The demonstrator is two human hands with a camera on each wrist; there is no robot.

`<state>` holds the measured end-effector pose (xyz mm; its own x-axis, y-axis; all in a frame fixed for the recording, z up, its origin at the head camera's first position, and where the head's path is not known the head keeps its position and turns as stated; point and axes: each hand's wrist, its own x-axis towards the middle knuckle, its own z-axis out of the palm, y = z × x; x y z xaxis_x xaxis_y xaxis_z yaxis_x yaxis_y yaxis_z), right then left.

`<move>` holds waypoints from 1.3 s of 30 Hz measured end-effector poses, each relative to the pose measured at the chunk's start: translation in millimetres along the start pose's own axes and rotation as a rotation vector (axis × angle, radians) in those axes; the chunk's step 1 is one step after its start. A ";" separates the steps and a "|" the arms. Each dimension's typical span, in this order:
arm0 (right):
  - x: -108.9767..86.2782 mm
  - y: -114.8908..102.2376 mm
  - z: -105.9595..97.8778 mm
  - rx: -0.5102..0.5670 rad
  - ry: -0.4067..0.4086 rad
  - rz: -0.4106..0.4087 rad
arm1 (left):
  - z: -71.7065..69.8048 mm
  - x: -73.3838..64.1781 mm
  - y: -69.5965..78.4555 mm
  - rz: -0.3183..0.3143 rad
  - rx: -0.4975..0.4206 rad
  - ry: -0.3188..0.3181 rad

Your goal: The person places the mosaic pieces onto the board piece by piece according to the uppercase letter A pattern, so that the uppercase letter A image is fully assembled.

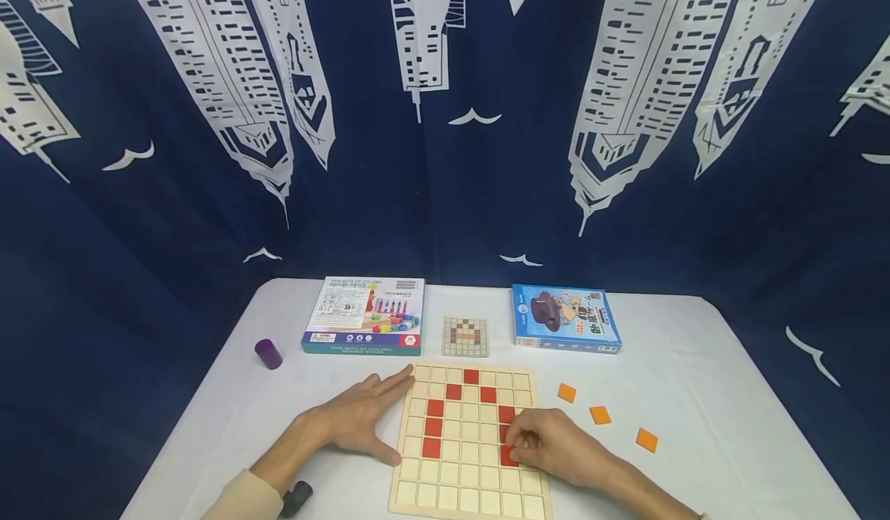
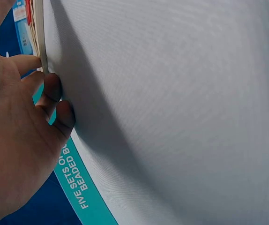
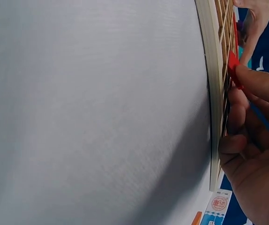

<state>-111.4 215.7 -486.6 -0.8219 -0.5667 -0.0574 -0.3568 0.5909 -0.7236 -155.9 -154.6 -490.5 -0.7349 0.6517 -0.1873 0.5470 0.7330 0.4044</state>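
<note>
A wooden grid board lies on the white table. Red square tiles fill several of its cells, forming an arch shape. At the right leg's lower end, my right hand pinches a red tile between thumb and fingers; in the right wrist view the tile stands tilted against the grid. That hand partly covers the red tile just above. My left hand spreads along the board's left edge, with thumb and fingertips at the rim; the left wrist view shows fingers beside the board's side.
Three orange tiles lie right of the board. Behind it is a small pattern card, between a bead-set box and a blue box. A purple cylinder lies at left, and a black object near the left sleeve.
</note>
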 end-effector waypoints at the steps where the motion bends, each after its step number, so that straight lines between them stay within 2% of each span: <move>1: 0.2 0.4 0.5 -0.008 0.005 -0.008 | -0.2 -0.2 0.3 0.000 0.000 -0.001; 7: 0.5 2.3 2.0 -0.042 0.027 -0.045 | -0.2 -0.1 -0.6 0.000 0.000 0.000; 23: 1.0 0.8 0.9 -0.033 -0.012 -0.029 | 0.3 0.4 -1.0 0.005 0.008 0.004; 30: -0.6 7.6 -9.0 -0.018 0.050 -0.042 | -0.1 1.1 -0.3 -0.009 -0.002 -0.010; 35: -2.8 25.2 -34.1 -0.050 0.151 0.034 | 1.0 2.0 -1.6 -0.014 0.011 -0.013; 39: -5.3 43.0 -56.8 -0.066 0.223 0.153 | 1.2 2.5 -2.0 -0.014 0.008 -0.013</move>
<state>-147.6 276.7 -478.3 -0.9433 -0.3320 -0.0050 -0.2428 0.7000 -0.6716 -158.3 -154.2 -492.9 -0.7372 0.6439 -0.2047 0.5401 0.7437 0.3941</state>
